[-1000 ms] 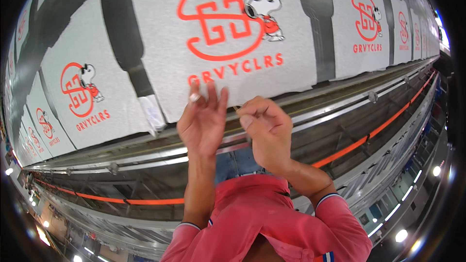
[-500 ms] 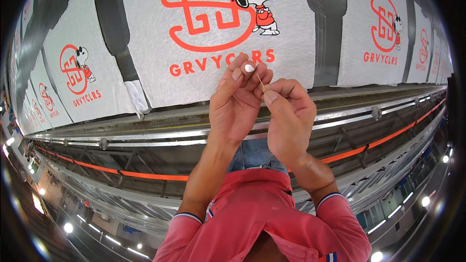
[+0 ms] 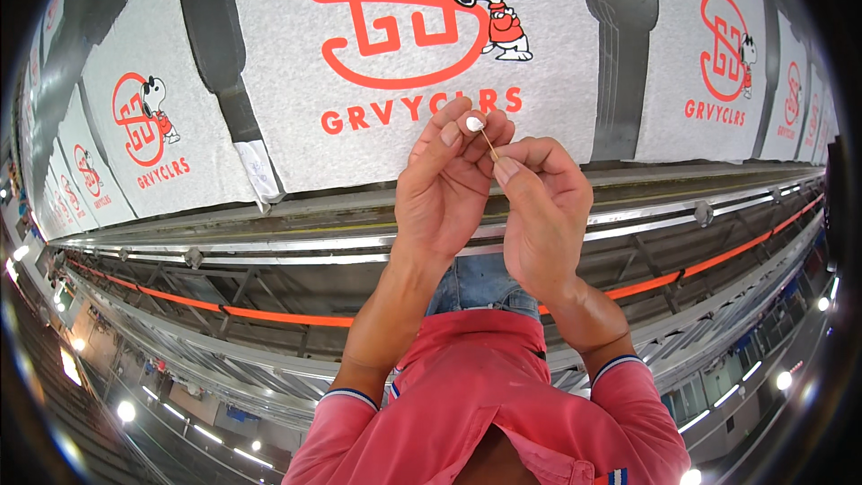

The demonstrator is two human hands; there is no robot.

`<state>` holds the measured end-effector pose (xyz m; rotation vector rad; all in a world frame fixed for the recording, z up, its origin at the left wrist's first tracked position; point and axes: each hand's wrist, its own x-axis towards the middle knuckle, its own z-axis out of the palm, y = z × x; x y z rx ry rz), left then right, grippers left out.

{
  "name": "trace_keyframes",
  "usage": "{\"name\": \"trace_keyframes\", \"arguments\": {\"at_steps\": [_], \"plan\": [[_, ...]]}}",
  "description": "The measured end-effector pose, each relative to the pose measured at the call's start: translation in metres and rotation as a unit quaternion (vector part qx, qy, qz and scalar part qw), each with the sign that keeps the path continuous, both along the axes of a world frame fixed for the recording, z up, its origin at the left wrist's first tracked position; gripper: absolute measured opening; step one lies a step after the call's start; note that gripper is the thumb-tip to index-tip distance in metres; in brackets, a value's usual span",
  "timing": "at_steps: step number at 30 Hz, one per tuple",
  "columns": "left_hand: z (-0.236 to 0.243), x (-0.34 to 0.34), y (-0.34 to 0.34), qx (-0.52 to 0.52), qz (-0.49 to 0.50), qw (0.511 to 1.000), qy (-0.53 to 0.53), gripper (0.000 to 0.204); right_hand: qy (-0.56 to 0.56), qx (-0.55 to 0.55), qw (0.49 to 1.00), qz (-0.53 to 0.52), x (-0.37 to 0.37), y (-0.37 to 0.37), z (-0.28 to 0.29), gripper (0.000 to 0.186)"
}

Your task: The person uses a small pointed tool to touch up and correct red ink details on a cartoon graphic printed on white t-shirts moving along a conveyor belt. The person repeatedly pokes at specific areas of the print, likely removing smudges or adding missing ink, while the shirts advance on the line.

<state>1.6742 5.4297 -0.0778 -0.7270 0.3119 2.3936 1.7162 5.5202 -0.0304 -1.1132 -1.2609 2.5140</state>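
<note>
Head view: apparently dipping thin stick [image 3: 490, 145] into white dab [image 3: 474, 124]
Left hand [image 3: 444, 187]: loosely curled, unclamped
Right hand [image 3: 548, 207]: pinching thin stick; next, probably needing light, steady touch

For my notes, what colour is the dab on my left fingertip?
The dab is white; it shows best in the head view.

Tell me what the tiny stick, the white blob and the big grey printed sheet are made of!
The tiny stick looks like plain wood or bamboo: thin, straight and tan. The white blob might be paste or paint: bright and opaque, but too small to be sure. The big grey printed sheet is probably soft, matte cloth, because it looks flecked and slightly fuzzy.
</note>
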Motion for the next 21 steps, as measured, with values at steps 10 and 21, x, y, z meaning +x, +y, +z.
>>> {"name": "trace_keyframes", "arguments": {"at_steps": [10,21], "plan": [[-0.019,-0.008,-0.063,0.061,0.111,0.991,-0.035,0.037,0.002,0.111,0.993,0.049,0.010,0.027,-0.021,0.008],[-0.033,0.025,-0.226,0.086,0.136,0.968,0.191,0.029,0.050,0.673,0.725,0.136,-0.027,0.085,-0.105,0.015]]}}
